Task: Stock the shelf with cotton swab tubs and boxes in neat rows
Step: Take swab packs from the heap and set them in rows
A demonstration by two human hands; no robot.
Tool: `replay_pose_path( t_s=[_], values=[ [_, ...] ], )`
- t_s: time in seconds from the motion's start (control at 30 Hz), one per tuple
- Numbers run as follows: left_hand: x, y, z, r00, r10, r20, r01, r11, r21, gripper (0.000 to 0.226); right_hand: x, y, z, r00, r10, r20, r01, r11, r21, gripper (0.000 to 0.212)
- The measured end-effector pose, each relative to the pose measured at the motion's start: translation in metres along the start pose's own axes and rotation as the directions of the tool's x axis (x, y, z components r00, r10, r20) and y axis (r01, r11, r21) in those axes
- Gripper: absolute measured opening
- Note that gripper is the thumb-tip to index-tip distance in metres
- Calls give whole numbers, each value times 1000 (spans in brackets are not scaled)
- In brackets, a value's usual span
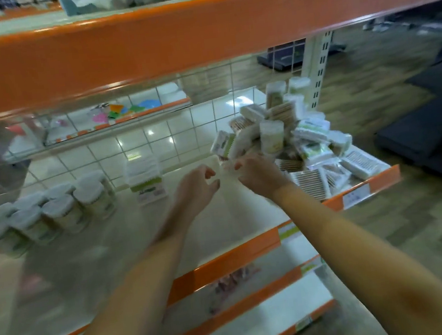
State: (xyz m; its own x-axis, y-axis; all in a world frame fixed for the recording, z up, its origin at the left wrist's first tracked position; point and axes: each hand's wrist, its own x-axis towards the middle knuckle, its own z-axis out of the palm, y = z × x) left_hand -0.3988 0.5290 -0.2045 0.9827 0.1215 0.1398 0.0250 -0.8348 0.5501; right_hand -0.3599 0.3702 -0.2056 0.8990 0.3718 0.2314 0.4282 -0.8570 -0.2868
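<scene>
Hands out over the middle of the shelf (220, 217), both reaching toward the heap of unsorted cotton swab packs (303, 140) at its right end. Left hand (197, 187): fingers loosely curled, nothing in it, poised to take the next item. Right hand (256, 172): fingers bent at the foot of the heap, near a tilted green-and-white box (222, 145); motion blur, cannot tell whether it has hold of anything. Round tubs (60, 209) already stand upright in close rows at the left end, and a stack of clear boxes (146, 180) stands just beside them, near the wire back. Bare stretch between rows and heap likely kept free for the next row. Heap looks loose; pulling from its base could tip the upright tubs on top
</scene>
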Motion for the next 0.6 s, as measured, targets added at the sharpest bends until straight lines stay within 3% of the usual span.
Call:
replay_pose_path(
  t_s=[0.2,0.37,0.6],
  values=[
    [1,57,31,985,141,96,-135,989,-65,30,-33,51,-42,989,145,35,-140,985,-101,34],
    [-6,81,58,967,121,223,-92,986,-136,19,-74,91,-49,971,241,-9,-241,966,-92,38],
    [-19,91,77,953,36,300,-11,996,-85,51,-98,112,-43,922,386,-25,-382,919,100,27]
  ],
)
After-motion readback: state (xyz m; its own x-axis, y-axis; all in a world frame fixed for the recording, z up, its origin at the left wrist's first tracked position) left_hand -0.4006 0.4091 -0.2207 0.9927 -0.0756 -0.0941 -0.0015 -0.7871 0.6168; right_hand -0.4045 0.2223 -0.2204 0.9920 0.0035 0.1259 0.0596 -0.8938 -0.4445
